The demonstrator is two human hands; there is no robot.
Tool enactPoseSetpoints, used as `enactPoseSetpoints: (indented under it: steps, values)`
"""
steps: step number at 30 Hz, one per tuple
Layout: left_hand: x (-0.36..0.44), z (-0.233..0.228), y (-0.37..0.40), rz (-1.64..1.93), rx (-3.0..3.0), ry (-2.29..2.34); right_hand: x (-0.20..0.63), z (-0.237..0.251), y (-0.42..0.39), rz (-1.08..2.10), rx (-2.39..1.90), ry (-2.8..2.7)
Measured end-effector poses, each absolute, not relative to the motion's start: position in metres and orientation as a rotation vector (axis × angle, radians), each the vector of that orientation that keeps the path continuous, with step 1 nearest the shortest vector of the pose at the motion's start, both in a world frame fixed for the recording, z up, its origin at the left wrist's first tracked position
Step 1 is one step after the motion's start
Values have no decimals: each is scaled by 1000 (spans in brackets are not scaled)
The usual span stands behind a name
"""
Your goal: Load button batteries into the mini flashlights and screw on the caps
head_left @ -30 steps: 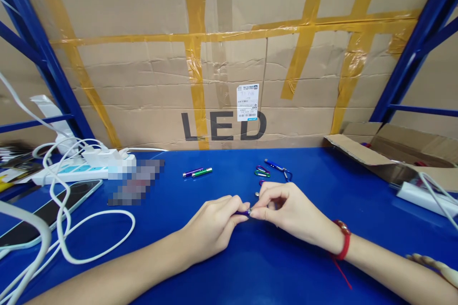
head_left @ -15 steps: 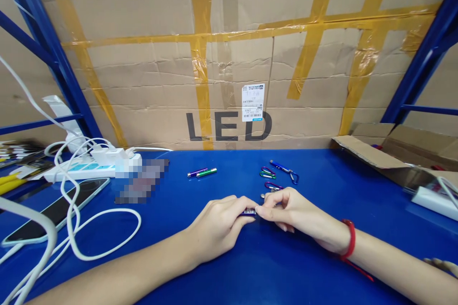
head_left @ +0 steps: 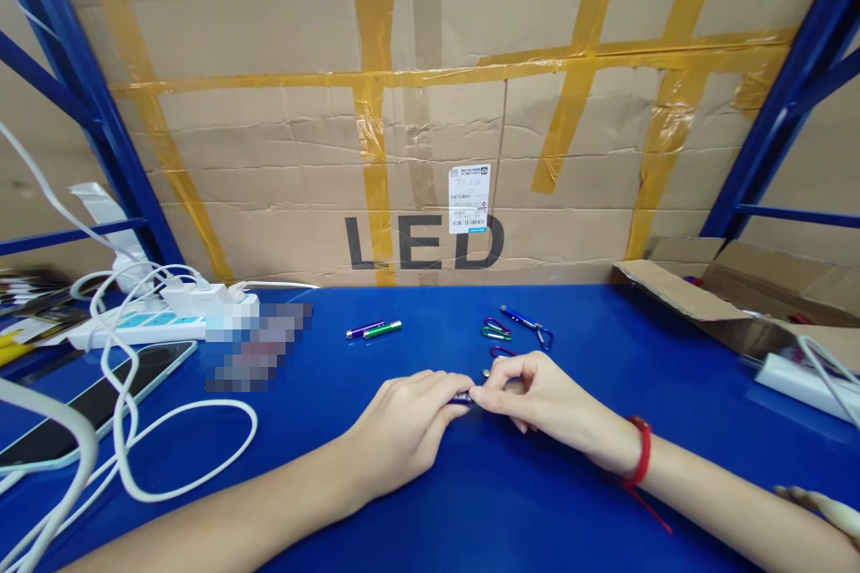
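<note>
My left hand point(head_left: 407, 430) rests on the blue table point(head_left: 470, 501), its fingers curled shut around a small blue keychain torch point(head_left: 462, 398), of which only a short stretch of barrel shows between my two hands. My right hand point(head_left: 537, 398) meets it from the other side, thumb and forefinger pinched together on the torch's end, so both hands are clamped on the same little piece at the middle of the table, just above its surface. A red cord bracelet point(head_left: 640, 452) sits on my right wrist.

Just beyond my right knuckles lies a purple carabiner point(head_left: 503, 352), and a little farther back a green carabiner point(head_left: 495, 329) and a blue torch with a blue carabiner point(head_left: 528, 322). To the left of those, a purple torch point(head_left: 363, 330) and a green torch point(head_left: 382, 329) lie side by side, touching. Well off to my left are a white power strip point(head_left: 154, 322), a looping white cable point(head_left: 175, 457) and a phone point(head_left: 94, 403). A taped cardboard sheet marked LED point(head_left: 423, 152) stands along the back, with an open cardboard box point(head_left: 739, 295) at the right
</note>
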State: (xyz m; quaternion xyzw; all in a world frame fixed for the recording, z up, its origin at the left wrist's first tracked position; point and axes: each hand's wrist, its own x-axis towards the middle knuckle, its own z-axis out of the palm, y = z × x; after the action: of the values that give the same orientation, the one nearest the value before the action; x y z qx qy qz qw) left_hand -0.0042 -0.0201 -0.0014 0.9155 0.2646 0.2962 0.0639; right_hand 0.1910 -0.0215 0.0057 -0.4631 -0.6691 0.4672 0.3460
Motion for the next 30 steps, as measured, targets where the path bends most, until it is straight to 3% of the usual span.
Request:
enactPoseSetpoints:
  steps: [7,10,24,30]
  values:
    - [-3,-1,-18,845,2713,927,196,11,-23,409,-947,-2049]
    - [-3,-2,-15,835,2689,980,198,10,-24,209,-860,-2171]
    - [-5,9,-12,649,2696,1055,193,6,-4,266,-936,-2085]
    - [-4,22,-9,771,2723,1081,191,24,11,305,-865,-2053]
